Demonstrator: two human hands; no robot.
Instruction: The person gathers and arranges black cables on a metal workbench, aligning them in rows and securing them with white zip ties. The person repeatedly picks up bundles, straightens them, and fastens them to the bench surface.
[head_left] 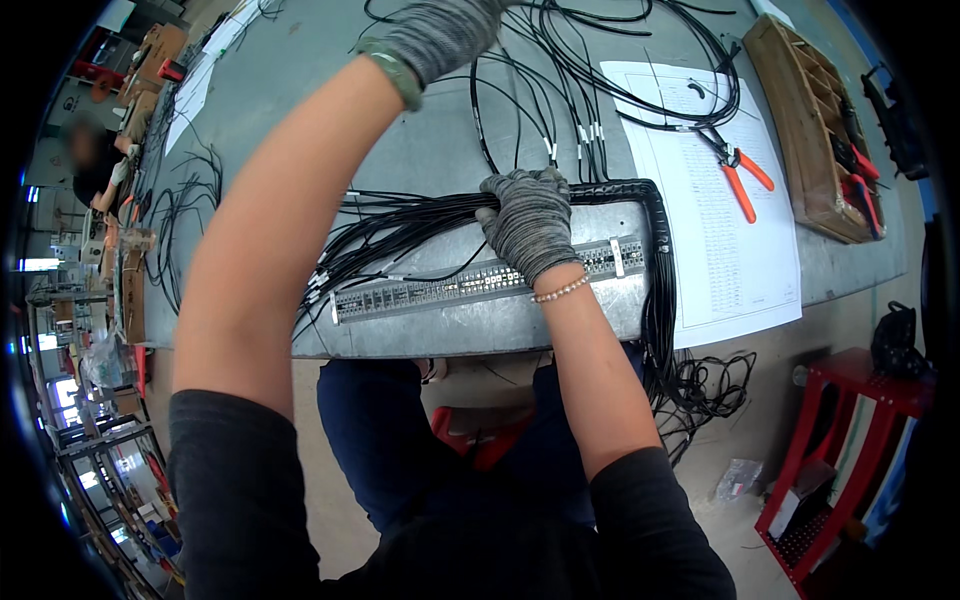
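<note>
On the grey table (300,110), our right hand (530,215) grips the black cable bundle (430,209), which trails out between eight and nine o'clock; at eleven o'clock from this hand is our left hand (450,38), whose grip we cannot tell.

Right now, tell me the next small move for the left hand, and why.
Probably bring the left hand down toward the right hand: the right hand rests on the black cable bundle, while white-tagged cables beyond it spread loosely over the table, and the left hand is away from the bundle, at the picture's upper edge.
</note>
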